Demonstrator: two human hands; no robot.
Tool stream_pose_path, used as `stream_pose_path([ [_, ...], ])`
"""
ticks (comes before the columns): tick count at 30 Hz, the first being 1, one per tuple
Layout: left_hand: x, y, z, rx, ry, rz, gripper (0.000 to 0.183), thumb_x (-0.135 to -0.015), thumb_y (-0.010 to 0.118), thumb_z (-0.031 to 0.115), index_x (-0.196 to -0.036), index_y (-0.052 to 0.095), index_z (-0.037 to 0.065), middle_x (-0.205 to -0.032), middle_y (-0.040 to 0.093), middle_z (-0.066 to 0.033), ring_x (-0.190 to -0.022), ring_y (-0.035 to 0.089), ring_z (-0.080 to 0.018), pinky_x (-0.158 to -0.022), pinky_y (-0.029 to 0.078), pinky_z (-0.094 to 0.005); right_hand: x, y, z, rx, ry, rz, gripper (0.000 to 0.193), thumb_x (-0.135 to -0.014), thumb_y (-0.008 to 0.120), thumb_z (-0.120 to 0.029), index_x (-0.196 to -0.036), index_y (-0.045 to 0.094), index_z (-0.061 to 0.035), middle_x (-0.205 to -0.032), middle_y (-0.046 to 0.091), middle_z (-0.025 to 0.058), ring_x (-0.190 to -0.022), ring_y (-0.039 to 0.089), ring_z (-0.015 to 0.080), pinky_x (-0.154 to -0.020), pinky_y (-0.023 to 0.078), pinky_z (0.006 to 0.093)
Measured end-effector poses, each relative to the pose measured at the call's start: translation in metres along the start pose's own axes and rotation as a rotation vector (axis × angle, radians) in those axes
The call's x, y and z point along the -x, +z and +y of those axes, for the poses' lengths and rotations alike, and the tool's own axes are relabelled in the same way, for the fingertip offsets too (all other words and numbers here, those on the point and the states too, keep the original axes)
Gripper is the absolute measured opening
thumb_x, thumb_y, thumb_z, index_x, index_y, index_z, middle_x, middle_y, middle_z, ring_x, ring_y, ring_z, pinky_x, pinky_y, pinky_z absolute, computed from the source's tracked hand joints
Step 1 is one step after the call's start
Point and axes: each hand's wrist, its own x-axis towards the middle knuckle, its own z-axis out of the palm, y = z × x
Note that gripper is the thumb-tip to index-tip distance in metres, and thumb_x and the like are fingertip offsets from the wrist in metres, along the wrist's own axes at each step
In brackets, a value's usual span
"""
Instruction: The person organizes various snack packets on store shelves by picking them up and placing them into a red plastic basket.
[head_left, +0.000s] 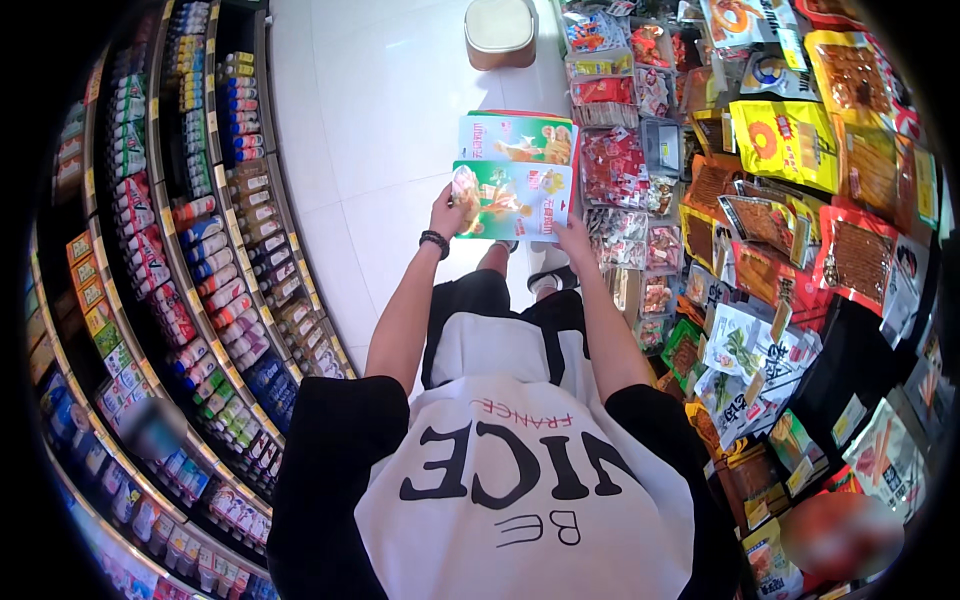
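Observation:
In front of my body I hold a flat white-and-green snack packet (513, 200) by its two sides. My left hand (448, 213) is closed on its left edge, and a dark beaded bracelet circles that wrist. At the packet's lower right corner my right hand (573, 241) grips the edge, its fingers partly hidden behind. Just beyond, partly covered by the front packet, are more packets (520, 137) in green, white and red. What supports those cannot be told from here.
On the right, a display (662, 150) of snack bags and clear bins runs close beside my right arm. Shelves (245, 215) stacked with bottles and cartons curve along the left. A beige stool (500, 35) stands ahead on the pale tiled floor (355, 120).

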Motion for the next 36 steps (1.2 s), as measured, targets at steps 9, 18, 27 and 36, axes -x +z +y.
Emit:
stream_pose_path([
  [9, -0.048, 0.009, -0.033, -0.454, 0.251, 0.15, 0.045, -0.069, 0.061, 0.014, -0.113, 0.054, 0.006, -0.092, 0.056, -0.0206, -0.089, 0.053, -0.0344, -0.08, 0.044, -0.04, -0.011, 0.012, 0.016, -0.082, -0.131, 0.173, 0.056, -0.08, 0.046, -0.001, -0.132, 0.025, 0.0021, -0.121, 0.049, 0.0167, -0.108, 0.049, 0.0214, -0.089, 0.039, 0.0294],
  [18, -0.024, 0.003, -0.05, -0.391, 0.002, 0.109, 0.044, -0.076, 0.059, 0.02, -0.115, 0.051, 0.001, -0.099, 0.058, -0.0215, -0.094, 0.056, -0.0329, -0.081, 0.045, -0.0375, -0.003, 0.017, 0.007, -0.27, -0.223, 0.202, 0.052, -0.08, 0.045, 0.001, -0.129, 0.027, 0.0044, -0.119, 0.049, 0.0188, -0.105, 0.053, 0.0221, -0.086, 0.043, 0.0283],
  [27, -0.016, 0.008, -0.04, -0.495, 0.055, 0.008, 0.042, -0.078, 0.06, 0.025, -0.112, 0.05, 0.002, -0.105, 0.056, -0.0231, -0.101, 0.053, -0.0369, -0.084, 0.043, -0.0396, -0.019, 0.013, 0.022, -0.079, -0.386, 0.25, 0.051, -0.077, 0.05, -0.002, -0.125, 0.035, 0.0059, -0.117, 0.051, 0.0168, -0.109, 0.049, 0.0211, -0.091, 0.038, 0.0293],
  [36, 0.009, -0.002, -0.053, -0.713, 0.543, 0.291, 0.045, -0.077, 0.062, 0.02, -0.116, 0.048, 0.001, -0.112, 0.049, -0.0172, -0.108, 0.042, -0.0315, -0.096, 0.03, -0.0426, -0.001, -0.048, 0.131, 0.149, -0.271, 0.361, 0.032, -0.081, 0.044, -0.014, -0.107, 0.052, 0.0035, -0.104, 0.055, 0.0244, -0.099, 0.053, 0.0372, -0.087, 0.042, 0.0417],
])
